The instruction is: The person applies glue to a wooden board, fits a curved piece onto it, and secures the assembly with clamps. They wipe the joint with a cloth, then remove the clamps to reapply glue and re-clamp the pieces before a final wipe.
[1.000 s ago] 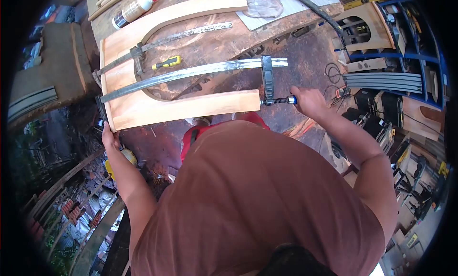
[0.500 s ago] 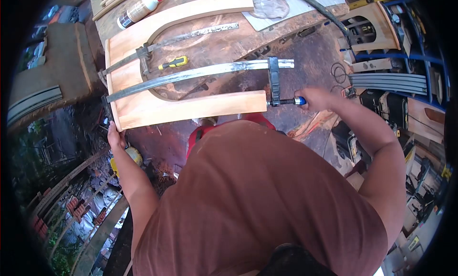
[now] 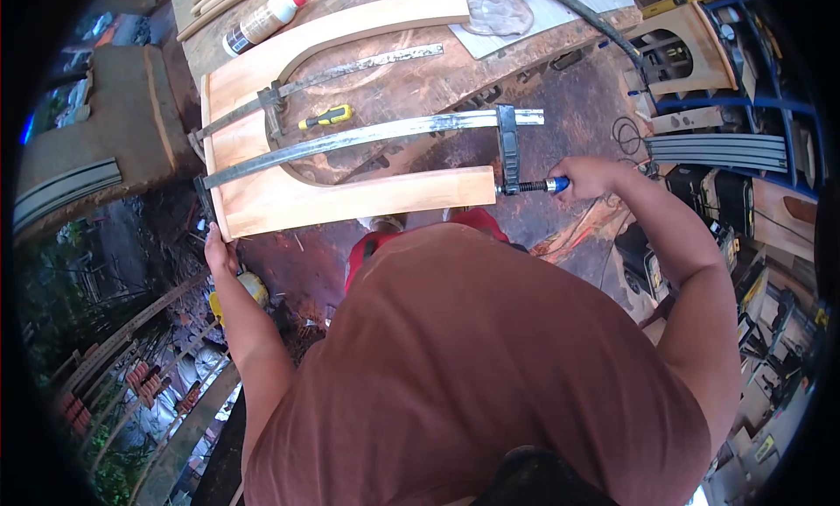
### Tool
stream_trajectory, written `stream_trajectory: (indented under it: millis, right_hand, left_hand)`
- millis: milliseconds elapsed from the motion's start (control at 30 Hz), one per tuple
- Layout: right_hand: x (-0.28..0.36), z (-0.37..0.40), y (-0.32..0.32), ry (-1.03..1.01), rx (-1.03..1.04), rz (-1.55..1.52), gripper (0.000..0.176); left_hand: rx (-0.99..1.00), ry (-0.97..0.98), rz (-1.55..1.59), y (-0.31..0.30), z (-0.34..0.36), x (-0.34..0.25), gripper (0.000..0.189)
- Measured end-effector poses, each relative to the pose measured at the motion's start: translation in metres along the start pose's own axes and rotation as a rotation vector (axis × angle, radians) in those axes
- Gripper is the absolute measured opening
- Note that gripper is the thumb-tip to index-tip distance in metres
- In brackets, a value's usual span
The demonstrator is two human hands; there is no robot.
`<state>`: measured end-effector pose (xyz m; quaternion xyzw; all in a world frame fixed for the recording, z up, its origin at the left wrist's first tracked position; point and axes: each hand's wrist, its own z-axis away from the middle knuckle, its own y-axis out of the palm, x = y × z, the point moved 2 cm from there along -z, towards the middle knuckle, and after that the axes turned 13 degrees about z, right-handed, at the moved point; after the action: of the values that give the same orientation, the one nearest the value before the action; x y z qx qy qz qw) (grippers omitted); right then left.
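Grip on the blue handle (image 3: pixel 551 186) of the bar clamp (image 3: pixel 367 135) has been kept over the last second: the right hand (image 3: pixel 588 175) is wrapped around it, fingers closed tight on the handle. Hardly anything else has changed. Only the whole view has drifted slightly to the right, and the sliding head of the clamp is still pressed against the near end of the U-shaped wooden frame (image 3: pixel 350 198). From this it is judged that the screw is being worked under pressure rather than the clamp being repositioned.

The left hand (image 3: pixel 219 250) is held at the far corner of the frame, by the fixed end of the clamp. Whether its fingers are curled around anything cannot be told.

The frame is laid flat on a worn, stained desk (image 3: pixel 411 86), with the clamp bar run lengthwise across its opening. A second clamp (image 3: pixel 350 68) is set farther back. A yellow screwdriver (image 3: pixel 325 117) lies between the two bars, and a glue bottle (image 3: pixel 262 20) is seen at the rear edge. Blue shelving (image 3: pixel 770 77) stacked with wooden parts is seen to the right, in a cluttered workshop.
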<state>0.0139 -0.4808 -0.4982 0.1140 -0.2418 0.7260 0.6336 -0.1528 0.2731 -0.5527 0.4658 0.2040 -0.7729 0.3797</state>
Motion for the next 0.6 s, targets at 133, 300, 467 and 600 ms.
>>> stream_trajectory:
  millis: [133, 300, 467, 600]
  right_hand:
    - [0.007, 0.009, 0.032, 0.022, -0.618, 0.551, 0.018]
    - [0.013, 0.017, 0.032, -0.036, -0.861, 0.556, 0.017]
    - [0.011, 0.016, 0.026, 0.075, -0.686, 0.504, 0.018]
    - [0.002, 0.011, 0.019, 0.049, -0.581, 0.441, 0.018]
  left_hand:
    - [0.015, 0.005, -0.011, -0.003, -0.003, 0.003, 0.032]
    - [0.019, -0.002, -0.007, -0.001, 0.0, 0.002, 0.032]
    - [0.008, 0.033, -0.02, 0.001, 0.0, 0.004, 0.034]
    - [0.003, 0.069, -0.055, 0.0, -0.001, 0.006, 0.035]
